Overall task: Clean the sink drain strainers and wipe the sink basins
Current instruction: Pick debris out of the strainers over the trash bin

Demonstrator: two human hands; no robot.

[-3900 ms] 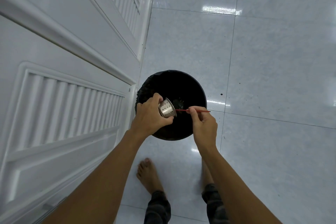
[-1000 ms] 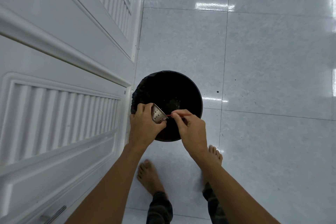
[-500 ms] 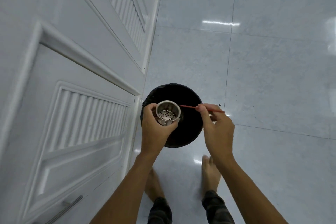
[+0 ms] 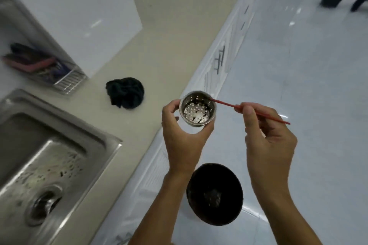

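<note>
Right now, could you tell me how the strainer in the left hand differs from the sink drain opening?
The strainer is held up in the left hand, open side toward the camera; the drain opening sits fixed in the sink basin floor. The strainer shows a perforated bottom with bright specks; the drain opening looks dark and has no strainer in it. A red stick, held by the right hand, touches the strainer's rim; nothing touches the drain. Both are round metal.
</note>
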